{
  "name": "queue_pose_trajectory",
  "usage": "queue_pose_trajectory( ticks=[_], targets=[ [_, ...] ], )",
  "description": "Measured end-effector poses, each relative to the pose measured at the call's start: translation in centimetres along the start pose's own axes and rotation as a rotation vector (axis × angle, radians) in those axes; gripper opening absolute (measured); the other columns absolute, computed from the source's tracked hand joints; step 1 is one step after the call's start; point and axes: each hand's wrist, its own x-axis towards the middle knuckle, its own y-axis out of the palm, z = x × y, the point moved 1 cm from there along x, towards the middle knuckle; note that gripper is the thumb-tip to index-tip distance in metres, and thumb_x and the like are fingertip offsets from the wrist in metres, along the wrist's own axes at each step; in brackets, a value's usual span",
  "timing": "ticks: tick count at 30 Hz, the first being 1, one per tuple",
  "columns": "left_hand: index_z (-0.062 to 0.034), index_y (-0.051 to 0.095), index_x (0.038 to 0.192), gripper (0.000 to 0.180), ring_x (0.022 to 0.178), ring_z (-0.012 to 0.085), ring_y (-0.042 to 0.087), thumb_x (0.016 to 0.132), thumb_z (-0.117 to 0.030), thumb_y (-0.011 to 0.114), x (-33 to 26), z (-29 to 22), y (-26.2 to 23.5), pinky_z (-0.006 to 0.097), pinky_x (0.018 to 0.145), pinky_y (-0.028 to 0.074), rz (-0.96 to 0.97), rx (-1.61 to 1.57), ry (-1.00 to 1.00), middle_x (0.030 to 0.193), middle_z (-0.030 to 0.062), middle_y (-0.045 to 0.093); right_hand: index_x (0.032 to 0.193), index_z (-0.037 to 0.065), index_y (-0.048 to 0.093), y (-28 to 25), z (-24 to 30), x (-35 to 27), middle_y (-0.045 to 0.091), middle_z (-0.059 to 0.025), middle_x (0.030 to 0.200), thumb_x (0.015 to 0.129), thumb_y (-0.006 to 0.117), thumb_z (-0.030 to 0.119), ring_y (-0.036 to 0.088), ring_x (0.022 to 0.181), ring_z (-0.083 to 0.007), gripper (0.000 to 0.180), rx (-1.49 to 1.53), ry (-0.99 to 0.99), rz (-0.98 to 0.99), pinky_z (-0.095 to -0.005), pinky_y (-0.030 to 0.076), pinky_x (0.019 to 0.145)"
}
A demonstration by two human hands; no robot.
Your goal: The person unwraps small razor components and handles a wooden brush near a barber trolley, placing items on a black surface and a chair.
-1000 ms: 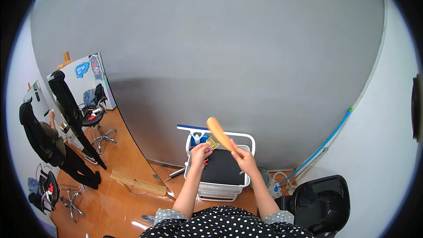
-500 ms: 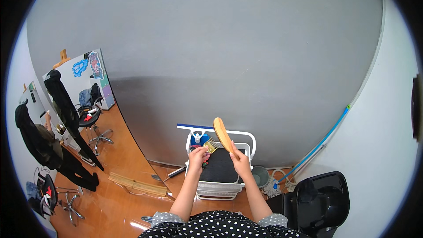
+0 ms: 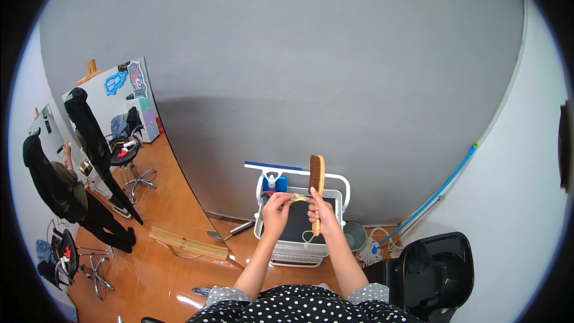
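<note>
Landmark: white cart [image 3: 335, 180], against the grey wall [image 3: 299, 72], just ahead of the person.
Brush: wooden brush [image 3: 316, 186] held upright above the cart's top, bristles facing left, handle end down; a thin loop of cord [image 3: 307, 237] hangs from the handle over the cart's dark top.
Right hand: right hand [image 3: 320, 210] above the cart, fingers wrapped tight round the brush handle, approx mid-length.
Left hand: left hand [image 3: 277, 208] above the cart's left half, just left of the brush; fingertips pressed together, pinching a small yellowish bit [image 3: 298, 198] next to the bristles. What the bit is: can't tell.
On cart: blue bottle [image 3: 272, 183] at the back left, blue bar [image 3: 272, 167] across the cart's top rail.
Left of cart: big mirror [image 3: 113, 161] leaning on the wall, w/ salon chairs and a standing person seen in it; wooden slat [image 3: 188, 243] on the orange floor [image 3: 155, 269].
Right of cart: small grey bin [image 3: 354, 235], white cables, blue pipe [image 3: 430, 196] running up the wall corner, black chair [image 3: 436, 275] nearer the person.
</note>
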Motion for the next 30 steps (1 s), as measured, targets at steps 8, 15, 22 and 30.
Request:
queue_pose_trajectory(
  ticks=[8,15,22,30],
  targets=[
    [-0.0026,0.054,0.11,0.03,0.104,0.0144,0.05,0.08,0.0,0.055,-0.2,0.1,1.6,0.027,0.086,0.044,0.14,-0.803,-0.402,0.119,0.0072,0.044,0.074,0.008,0.048,-1.5,1.3,0.8,0.036,0.0068,0.054,0.078,0.066,0.016,0.031,0.038,-0.0013,0.019,-0.072,-0.112,0.067,-0.0179,0.026,0.035],
    [-0.0002,0.057,0.095,0.016,0.083,0.0149,0.059,0.083,-0.01,0.058,0.0,0.1,5.4,0.028,0.076,0.051,0.338,-0.794,-0.702,0.09,0.0067,0.059,0.092,0.001,0.057,-5.3,3.0,1.2,0.051,-0.0024,0.056,0.08,0.062,0.025,0.045,0.04,-0.0109,0.027,-0.503,-0.387,-0.009,-0.0238,0.034,0.038],
    [0.002,0.059,0.089,0.015,0.08,0.0155,0.061,0.08,-0.009,0.061,0.7,1.0,7.2,0.028,0.073,0.052,0.149,-0.806,-0.654,0.086,0.0078,0.061,0.127,0.019,0.042,-6.7,4.5,-3.1,0.061,-0.0173,0.067,0.083,0.05,0.047,0.061,0.067,-0.0347,0.053,-1.361,-0.757,-0.076,-0.0403,0.046,0.06],
    [0.0024,0.059,0.091,0.014,0.077,0.0146,0.061,0.08,-0.005,0.06,0.5,-0.3,9.2,0.025,0.07,0.052,0.088,-0.734,-0.665,0.085,0.008,0.061,0.129,0.024,0.04,-10.2,5.6,-2.2,0.061,-0.0158,0.065,0.08,0.054,0.046,0.061,0.062,-0.0326,0.055,-1.261,-0.933,-0.153,-0.039,0.047,0.055]
  ],
)
